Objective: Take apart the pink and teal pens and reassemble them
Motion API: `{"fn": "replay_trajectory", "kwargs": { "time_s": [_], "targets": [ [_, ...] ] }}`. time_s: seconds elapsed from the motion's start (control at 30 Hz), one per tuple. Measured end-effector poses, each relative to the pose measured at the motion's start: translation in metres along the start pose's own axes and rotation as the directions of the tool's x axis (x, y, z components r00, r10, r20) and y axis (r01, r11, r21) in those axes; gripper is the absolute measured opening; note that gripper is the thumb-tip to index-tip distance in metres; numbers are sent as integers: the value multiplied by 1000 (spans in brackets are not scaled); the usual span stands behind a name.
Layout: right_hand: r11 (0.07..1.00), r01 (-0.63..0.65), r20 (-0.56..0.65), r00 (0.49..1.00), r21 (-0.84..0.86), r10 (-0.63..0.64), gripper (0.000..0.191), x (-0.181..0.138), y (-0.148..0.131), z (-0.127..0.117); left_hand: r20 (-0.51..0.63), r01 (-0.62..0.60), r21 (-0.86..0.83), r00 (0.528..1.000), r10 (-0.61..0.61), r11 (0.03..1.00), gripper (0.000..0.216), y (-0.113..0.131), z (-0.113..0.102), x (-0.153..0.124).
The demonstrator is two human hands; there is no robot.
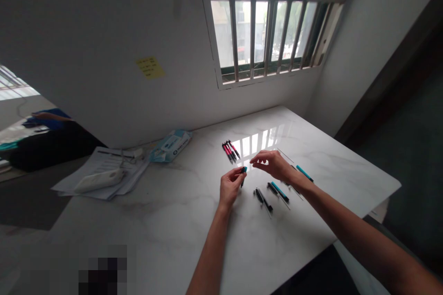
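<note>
My left hand [230,185] pinches a short teal and black pen part [243,173] above the white marble table [166,221]. My right hand [272,163] hovers just to its right with the fingers pinched together; what they hold is too small to make out. Below the hands lie several loose pen pieces: black barrels [263,197], a teal barrel [279,191] and another teal piece [304,173]. A small row of red and black pens [230,150] lies farther back.
A blue wipes packet [172,145] sits at the back left beside papers [104,168] and a white object [99,180]. A barred window [266,18] is in the wall behind. The table's right edge [380,193] drops to a dark floor.
</note>
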State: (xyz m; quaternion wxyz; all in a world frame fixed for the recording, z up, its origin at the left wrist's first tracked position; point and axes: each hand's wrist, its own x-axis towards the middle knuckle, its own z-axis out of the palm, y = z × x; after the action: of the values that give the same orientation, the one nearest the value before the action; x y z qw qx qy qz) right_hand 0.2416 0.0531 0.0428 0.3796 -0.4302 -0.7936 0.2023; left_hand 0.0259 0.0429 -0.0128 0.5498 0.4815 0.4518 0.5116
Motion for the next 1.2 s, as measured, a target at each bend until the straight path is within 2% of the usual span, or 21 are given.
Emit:
{"fn": "replay_trajectory", "kwargs": {
  "time_s": [0.1, 0.23, 0.37, 0.5, 0.6, 0.7, 0.8, 0.87, 0.93, 1.07, 1.2],
  "targets": [
    [991, 86, 32, 996, -106, -83, 11, 3, -4, 3, 24, 0, 23, 1000, 0, 1000, 36, -1, -1, 1],
    [974, 147, 120, 985, -175, -127, 13, 6, -4, 4, 68, -23, 38, 997, 20, 999, 34, -2, -1, 0],
    [974, 157, 143, 981, -163, -135, 13, 7, -10, 5, 83, -33, 53, 996, 29, 998, 33, -1, 0, -1],
    [986, 134, 154, 981, -103, -118, 21, 5, -10, 5, 91, -39, 72, 995, 32, 997, 33, 1, 0, -1],
    [984, 27, 50, 999, -175, -19, 15, 4, 10, -4, 92, -47, 99, 995, 38, 994, 32, 2, 0, -1],
    [921, -211, -56, 977, -328, 204, 9, -2, 46, -22, 68, -52, 109, 997, 44, 993, 31, 2, -1, -1],
    [745, -489, -141, 865, -454, 482, 21, -16, 84, -43, 47, -47, 100, 998, 43, 994, 33, 1, -2, -1],
    [661, -577, -152, 797, -480, 585, 24, -25, 103, -51, 44, -48, 91, 998, 44, 995, 33, 0, -2, 0],
    [620, -618, -175, 762, -483, 624, 18, -32, 115, -55, 39, -47, 77, 998, 44, 996, 33, -1, -2, 0],
    [594, -660, -241, 737, -461, 632, 16, -30, 122, -53, 26, -34, 61, 999, 32, 998, 34, -3, -2, 1],
    [616, -657, -259, 747, -435, 613, 17, -15, 119, -51, 18, -24, 66, 1000, 23, 998, 33, -2, -3, 0]
  ]
}}
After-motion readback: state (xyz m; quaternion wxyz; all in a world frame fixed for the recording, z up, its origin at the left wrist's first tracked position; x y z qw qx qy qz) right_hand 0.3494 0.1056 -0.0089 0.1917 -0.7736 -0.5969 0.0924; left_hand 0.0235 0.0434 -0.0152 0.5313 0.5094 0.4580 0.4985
